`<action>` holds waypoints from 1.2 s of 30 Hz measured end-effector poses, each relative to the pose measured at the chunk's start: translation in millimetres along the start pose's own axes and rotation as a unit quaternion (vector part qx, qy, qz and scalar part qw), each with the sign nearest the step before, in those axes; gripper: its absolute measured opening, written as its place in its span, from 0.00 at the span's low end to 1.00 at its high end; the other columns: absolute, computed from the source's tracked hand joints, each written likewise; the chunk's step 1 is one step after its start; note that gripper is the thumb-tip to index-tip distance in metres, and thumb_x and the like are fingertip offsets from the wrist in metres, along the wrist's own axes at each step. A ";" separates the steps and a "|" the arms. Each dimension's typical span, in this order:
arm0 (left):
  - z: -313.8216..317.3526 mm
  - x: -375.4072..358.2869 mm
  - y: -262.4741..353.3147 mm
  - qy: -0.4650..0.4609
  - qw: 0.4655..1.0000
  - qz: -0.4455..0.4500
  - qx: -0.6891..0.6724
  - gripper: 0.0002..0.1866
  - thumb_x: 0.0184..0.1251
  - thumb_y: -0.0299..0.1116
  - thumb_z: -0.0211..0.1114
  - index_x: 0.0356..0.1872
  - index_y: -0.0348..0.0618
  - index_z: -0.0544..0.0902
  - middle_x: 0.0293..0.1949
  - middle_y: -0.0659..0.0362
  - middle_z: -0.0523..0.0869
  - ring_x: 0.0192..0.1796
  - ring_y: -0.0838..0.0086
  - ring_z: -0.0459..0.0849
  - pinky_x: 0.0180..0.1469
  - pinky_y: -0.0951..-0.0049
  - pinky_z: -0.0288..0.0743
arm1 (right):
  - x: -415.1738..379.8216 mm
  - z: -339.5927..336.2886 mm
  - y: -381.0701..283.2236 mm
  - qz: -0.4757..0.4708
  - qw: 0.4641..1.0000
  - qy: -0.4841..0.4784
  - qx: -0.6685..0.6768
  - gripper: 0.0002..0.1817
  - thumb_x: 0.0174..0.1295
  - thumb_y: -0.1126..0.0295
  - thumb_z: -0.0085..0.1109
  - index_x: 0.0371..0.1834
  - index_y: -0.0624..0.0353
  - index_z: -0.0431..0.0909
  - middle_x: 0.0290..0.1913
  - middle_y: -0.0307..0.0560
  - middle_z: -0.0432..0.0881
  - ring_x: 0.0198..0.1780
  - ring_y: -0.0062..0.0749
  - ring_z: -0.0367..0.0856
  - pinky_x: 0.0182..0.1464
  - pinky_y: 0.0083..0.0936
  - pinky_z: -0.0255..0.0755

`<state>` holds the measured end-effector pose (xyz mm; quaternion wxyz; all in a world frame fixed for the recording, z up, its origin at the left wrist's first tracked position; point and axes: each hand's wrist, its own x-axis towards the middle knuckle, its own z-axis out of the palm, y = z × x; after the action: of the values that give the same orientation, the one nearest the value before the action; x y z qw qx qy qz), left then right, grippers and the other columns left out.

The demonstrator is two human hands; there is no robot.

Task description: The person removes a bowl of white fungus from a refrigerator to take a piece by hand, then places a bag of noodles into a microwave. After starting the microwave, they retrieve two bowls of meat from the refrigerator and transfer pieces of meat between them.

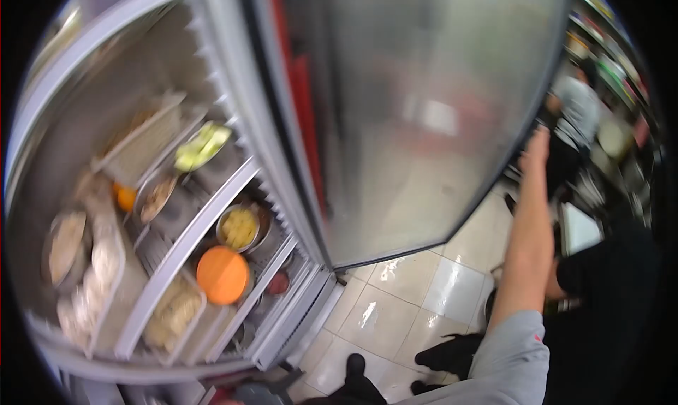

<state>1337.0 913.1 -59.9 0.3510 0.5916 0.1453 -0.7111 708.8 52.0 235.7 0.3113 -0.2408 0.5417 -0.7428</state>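
Observation:
My right hand (535, 149) is at the outer edge of the swung-out glass fridge door (424, 137), with my arm stretched forward. Its fingers seem closed around the edge, though they are small and partly hidden. My left hand is out of view. To the left, the fridge shelves hold a bowl of green cut vegetables (203, 147), a metal bowl of yellow pieces (239, 228) and a round container with an orange top (223, 275). A white basket (145, 140) and a tub with white bagged food (92, 292) sit further in.
A person in a grey shirt (578, 108) stands beyond the door near stocked shelves (611, 59). Another person in dark clothes (600, 313) is close on my right. Shiny floor tiles (381, 299) lie below the door. My shoe (355, 366) shows at the bottom.

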 end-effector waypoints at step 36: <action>19.2 -12.3 -157.7 0.085 0.988 0.104 0.080 0.10 0.62 0.42 0.64 0.31 0.47 0.83 0.33 0.62 0.85 0.35 0.74 0.84 0.37 0.68 0.81 | -101.3 -178.6 -5.4 0.030 0.997 0.065 -0.001 0.37 0.71 0.47 0.35 0.67 0.71 0.65 0.67 0.54 0.71 0.65 0.47 0.70 0.68 0.38 0.62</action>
<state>1217.6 1017.4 -76.3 0.3606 0.6881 0.0549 -0.6273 653.5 243.5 185.7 0.2972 -0.1757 0.5688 -0.7466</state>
